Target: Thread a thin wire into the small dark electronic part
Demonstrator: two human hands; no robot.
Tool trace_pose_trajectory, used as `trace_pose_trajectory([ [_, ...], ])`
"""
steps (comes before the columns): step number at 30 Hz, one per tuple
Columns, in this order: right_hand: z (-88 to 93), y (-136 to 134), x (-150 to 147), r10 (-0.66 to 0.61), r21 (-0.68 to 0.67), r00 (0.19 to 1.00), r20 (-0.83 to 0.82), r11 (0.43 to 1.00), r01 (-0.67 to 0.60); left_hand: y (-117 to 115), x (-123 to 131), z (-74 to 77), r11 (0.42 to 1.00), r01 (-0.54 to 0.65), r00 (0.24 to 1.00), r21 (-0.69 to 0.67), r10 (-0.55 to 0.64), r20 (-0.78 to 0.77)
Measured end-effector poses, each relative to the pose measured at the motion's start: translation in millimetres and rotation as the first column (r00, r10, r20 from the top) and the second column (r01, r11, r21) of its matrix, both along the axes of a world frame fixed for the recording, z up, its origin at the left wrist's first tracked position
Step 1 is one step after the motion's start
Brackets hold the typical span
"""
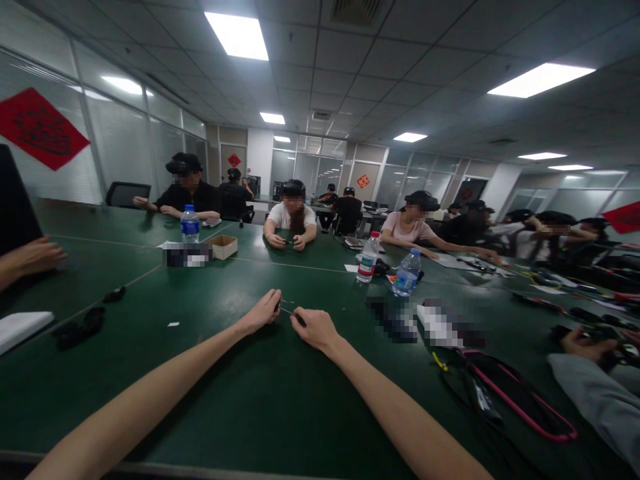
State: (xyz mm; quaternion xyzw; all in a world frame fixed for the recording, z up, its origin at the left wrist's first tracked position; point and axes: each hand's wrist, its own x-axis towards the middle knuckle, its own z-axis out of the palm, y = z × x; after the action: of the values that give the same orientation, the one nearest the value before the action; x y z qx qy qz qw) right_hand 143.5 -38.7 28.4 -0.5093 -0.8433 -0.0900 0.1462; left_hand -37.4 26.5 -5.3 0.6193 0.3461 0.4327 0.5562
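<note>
Above the green table (225, 393), near its middle, my left hand (263, 313) is closed on a small dark object (277, 305), mostly covered by the fingers. Just to its right, my right hand (316, 328) is wrapped round the dark handle of a thin-shafted tool (299, 319) that looks like a small screwdriver. Its narrow shaft points left toward the object in my left hand. Whether the tip touches that object is too small to tell. A short gap separates the two hands.
Water bottles (407, 273) stand beyond my right hand. Pink and black cables (520, 393) lie at right. A small open box (225, 247) is farther back at left. Black items (83, 327) lie at left. Co-workers sit around; a person's hand (587, 347) is close at right.
</note>
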Motion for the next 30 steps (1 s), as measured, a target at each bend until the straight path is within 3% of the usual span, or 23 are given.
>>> trace_pose_trajectory([
  [5,1.1,-2.7,-0.5,-0.005,0.021,1.0,0.027,1.0,0.005,-4.5,0.5,3.7,0.997,-0.029,0.998,0.072,0.033,-0.057],
  [13,-4.6,-4.0,-5.0,-0.107,0.059,0.992,0.073,0.993,0.103,-0.2,2.0,2.2,0.997,-0.033,0.994,0.065,0.039,-0.104],
  [30,-5.3,-7.3,-7.3,-0.111,0.018,0.993,0.024,0.994,0.111,4.4,3.3,2.1,0.999,-0.043,0.994,0.0,0.043,-0.096],
])
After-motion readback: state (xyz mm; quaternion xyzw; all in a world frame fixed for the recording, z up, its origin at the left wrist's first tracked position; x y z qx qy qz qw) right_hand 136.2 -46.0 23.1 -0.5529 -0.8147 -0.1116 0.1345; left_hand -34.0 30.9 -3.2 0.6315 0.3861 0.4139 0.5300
